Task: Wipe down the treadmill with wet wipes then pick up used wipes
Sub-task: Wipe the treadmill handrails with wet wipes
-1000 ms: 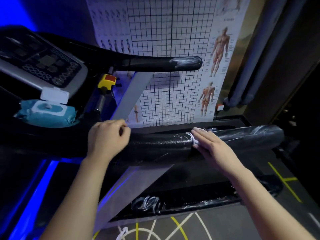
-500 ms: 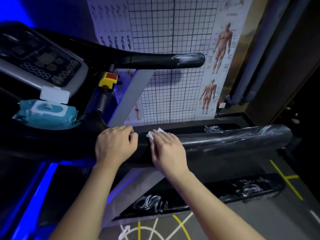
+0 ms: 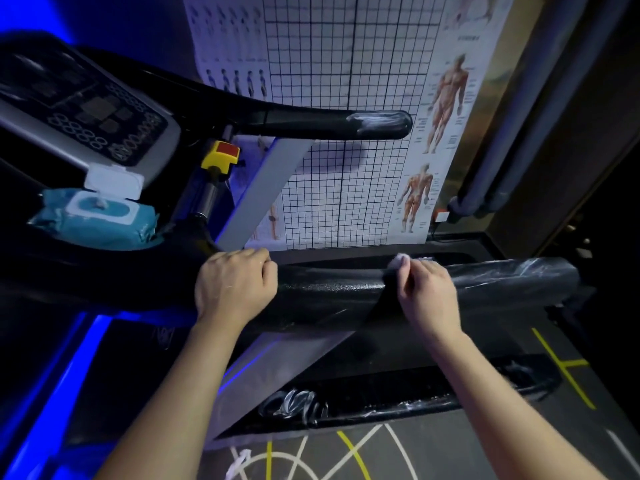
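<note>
Blue-lit gym wall behind; left hand curls round the black padded treadmill handrail; right hand pinches a crumpled white wet wipe against the handrail's top edge.

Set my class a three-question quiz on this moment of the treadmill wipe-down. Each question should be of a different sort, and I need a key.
1. Fill the gap: the left hand grips the near black ____.
2. True or false: the lid of the blue wipe pack stands open.
3. Which hand holds the white wipe? A left; B right; C both.

Key: 1 handrail; 2 true; 3 B, the right hand.
</note>
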A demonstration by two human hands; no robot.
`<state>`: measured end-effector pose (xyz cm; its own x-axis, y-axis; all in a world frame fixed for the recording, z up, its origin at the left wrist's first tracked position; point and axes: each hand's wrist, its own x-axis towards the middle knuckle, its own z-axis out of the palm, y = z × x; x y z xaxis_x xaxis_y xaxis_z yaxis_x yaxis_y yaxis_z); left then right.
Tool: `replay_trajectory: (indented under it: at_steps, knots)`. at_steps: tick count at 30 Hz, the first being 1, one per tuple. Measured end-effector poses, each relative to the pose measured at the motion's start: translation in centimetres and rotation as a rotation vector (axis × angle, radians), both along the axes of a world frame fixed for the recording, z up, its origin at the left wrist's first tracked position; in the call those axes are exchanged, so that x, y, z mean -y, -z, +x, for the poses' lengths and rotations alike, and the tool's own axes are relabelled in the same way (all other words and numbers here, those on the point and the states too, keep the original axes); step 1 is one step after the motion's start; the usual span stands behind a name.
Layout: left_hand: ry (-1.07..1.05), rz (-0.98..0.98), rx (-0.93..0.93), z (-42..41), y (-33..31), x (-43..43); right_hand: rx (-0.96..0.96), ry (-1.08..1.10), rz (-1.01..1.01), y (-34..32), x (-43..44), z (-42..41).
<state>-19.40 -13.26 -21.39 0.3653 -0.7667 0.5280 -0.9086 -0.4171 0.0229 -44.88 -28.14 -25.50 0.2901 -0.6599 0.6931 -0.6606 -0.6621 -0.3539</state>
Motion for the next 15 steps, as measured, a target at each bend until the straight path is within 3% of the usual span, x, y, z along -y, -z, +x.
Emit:
replay_trajectory:
  at_steps: [2,4,8,15]
  knots:
    - [-0.002,0.011,-0.004,0.0,-0.1,-0.1,0.112,0.016,0.055,-1.6,-2.0,2.9]
    - [-0.004,0.024,-0.003,0.2,-0.1,0.0,0.114,-0.116,0.062,-2.6,-4.6,6.7]
    - [0.001,0.04,0.009,0.3,0.0,-0.1,-0.115,-0.351,0.005,-0.7,-8.4,11.8]
    - [-0.004,-0.007,-0.03,-0.1,-0.3,-0.4,-0.18,-0.219,-0.085,0.6,-3.4,4.2]
